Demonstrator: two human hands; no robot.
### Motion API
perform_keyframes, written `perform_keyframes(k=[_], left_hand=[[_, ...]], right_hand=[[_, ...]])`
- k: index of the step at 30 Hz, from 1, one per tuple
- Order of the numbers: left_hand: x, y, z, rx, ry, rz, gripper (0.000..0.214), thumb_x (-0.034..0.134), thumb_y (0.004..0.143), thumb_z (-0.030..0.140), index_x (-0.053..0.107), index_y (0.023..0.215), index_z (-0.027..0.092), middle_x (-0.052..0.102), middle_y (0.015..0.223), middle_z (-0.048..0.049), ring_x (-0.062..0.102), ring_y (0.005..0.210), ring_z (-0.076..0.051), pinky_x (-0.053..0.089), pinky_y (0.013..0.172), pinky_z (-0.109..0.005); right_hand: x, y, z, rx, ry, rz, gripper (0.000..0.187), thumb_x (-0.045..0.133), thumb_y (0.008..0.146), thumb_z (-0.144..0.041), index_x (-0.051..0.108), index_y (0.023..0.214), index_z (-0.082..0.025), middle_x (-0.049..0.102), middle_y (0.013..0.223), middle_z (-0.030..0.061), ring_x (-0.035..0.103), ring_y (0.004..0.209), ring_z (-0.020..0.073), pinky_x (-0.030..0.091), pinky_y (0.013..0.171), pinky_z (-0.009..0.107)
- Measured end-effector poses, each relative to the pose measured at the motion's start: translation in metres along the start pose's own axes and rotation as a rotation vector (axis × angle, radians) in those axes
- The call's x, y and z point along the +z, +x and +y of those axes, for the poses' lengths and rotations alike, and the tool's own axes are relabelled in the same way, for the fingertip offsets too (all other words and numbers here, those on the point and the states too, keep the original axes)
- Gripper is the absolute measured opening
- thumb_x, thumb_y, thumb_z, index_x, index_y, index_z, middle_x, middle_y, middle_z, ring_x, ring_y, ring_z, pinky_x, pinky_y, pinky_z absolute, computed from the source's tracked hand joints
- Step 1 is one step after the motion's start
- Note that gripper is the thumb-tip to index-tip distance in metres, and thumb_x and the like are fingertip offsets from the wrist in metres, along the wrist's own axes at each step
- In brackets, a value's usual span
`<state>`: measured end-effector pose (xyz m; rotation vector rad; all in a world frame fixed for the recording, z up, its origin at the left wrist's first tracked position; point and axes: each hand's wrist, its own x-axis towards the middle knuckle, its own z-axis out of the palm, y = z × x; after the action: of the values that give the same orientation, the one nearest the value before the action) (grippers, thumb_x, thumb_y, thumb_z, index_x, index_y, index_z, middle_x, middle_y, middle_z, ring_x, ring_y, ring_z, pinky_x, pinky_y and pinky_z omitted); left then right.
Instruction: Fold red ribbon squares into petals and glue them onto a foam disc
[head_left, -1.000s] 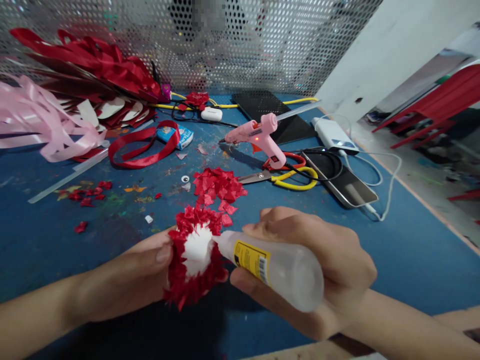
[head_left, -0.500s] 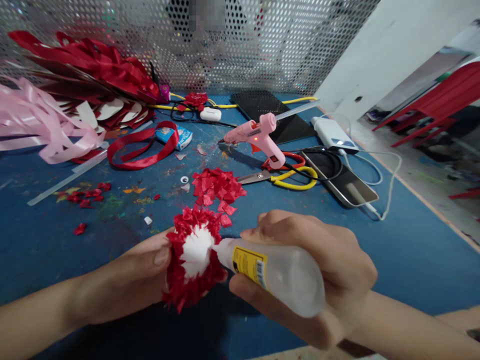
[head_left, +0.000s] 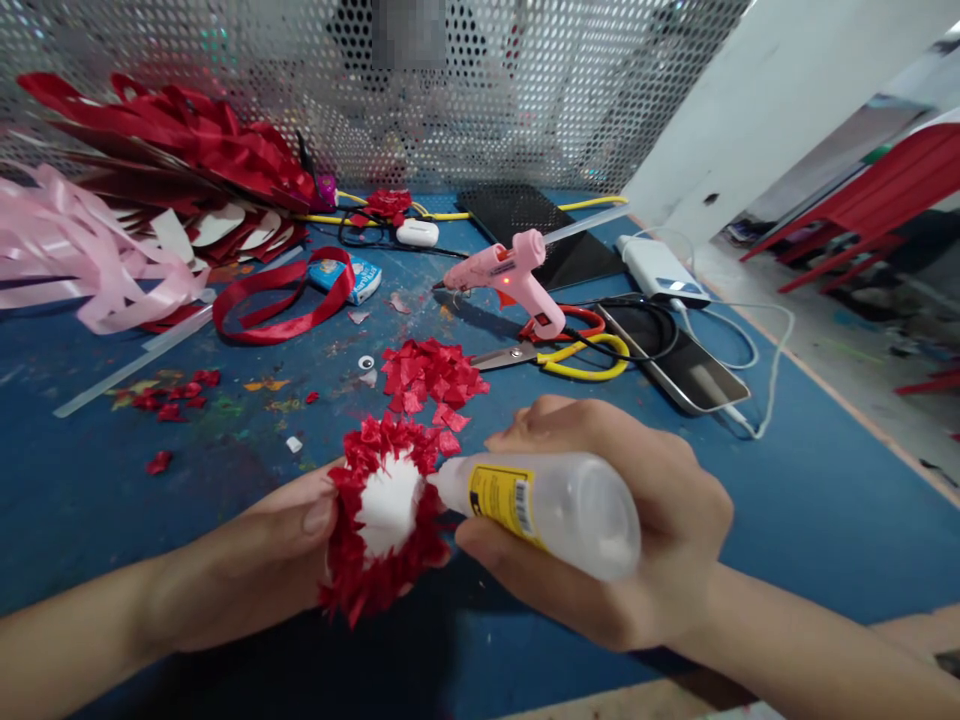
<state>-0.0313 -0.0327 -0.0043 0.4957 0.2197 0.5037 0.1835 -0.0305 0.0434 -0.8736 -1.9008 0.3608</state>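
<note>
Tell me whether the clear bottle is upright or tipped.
Tipped: the right hand holds the clear bottle slanted, its nozzle at the red-fringed piece.

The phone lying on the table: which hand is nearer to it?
The right hand, which holds a squeeze bottle on the near side of the phone. The left hand is farther off, to the phone's left, holding a red-fringed white piece.

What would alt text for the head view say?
Left hand holds a shaggy red piece, white in the middle; right hand points a squeeze bottle at it. Beyond, on a blue table: red scraps, scissors, a pink glue gun.
</note>
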Motion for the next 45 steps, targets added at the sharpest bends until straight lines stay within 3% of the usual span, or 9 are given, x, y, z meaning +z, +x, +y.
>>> perform_keyframes(k=[6,11,20,28,37,45], left_hand=[[-0.003,-0.001,-0.003,-0.007,0.002,0.040,0.036,0.059,0.088,0.033,0.060,0.124,0.030,0.070,0.114,0.0004,0.058,0.117,-0.019,0.042,0.100,-0.029],[-0.007,-0.004,-0.003,-0.020,0.020,0.077,0.048,0.061,0.086,0.036,0.051,0.133,0.030,0.067,0.120,-0.0028,0.058,0.117,-0.023,0.041,0.102,-0.036],[-0.009,-0.006,-0.004,-0.023,0.055,0.087,0.043,0.054,0.090,0.039,0.052,0.132,0.030,0.056,0.135,-0.0076,0.056,0.119,-0.028,0.045,0.096,-0.037],[-0.005,-0.004,-0.004,0.009,0.024,0.030,0.037,0.040,0.096,0.035,0.057,0.127,0.024,0.064,0.125,-0.0060,0.059,0.115,-0.023,0.045,0.095,-0.032],[-0.005,0.001,-0.001,-0.017,-0.038,-0.009,0.046,0.029,0.098,0.046,0.057,0.128,0.025,0.067,0.118,-0.0042,0.060,0.111,-0.018,0.043,0.092,-0.028],[-0.004,0.000,-0.001,0.005,-0.033,-0.028,0.046,0.027,0.099,0.041,0.058,0.126,0.021,0.067,0.119,-0.0054,0.061,0.109,-0.018,0.042,0.091,-0.027]], right_hand=[[0.000,0.002,-0.002,0.029,0.030,-0.006,0.024,0.075,0.070,-0.025,0.051,0.070,-0.023,0.059,0.059,-0.0051,0.054,0.049,0.0093,0.046,0.046,0.023],[0.000,0.003,-0.001,0.068,0.065,0.021,0.025,0.074,0.071,-0.026,0.050,0.069,-0.023,0.059,0.059,-0.0053,0.054,0.048,0.0088,0.045,0.044,0.022],[0.000,0.003,0.003,0.154,0.026,0.038,0.017,0.072,0.072,-0.026,0.056,0.072,-0.021,0.062,0.064,-0.0037,0.055,0.051,0.0086,0.043,0.044,0.021],[0.002,0.003,0.004,0.066,0.049,0.022,0.021,0.076,0.068,-0.026,0.055,0.071,-0.021,0.063,0.065,-0.0041,0.058,0.054,0.0091,0.046,0.050,0.020],[0.003,0.006,0.009,-0.003,0.055,-0.063,0.019,0.075,0.070,-0.025,0.061,0.081,-0.018,0.067,0.076,-0.0002,0.062,0.066,0.0113,0.051,0.063,0.023],[0.002,0.003,0.009,-0.029,0.089,-0.018,0.028,0.077,0.069,-0.025,0.061,0.091,-0.021,0.069,0.089,0.0030,0.065,0.076,0.0155,0.054,0.071,0.028]])
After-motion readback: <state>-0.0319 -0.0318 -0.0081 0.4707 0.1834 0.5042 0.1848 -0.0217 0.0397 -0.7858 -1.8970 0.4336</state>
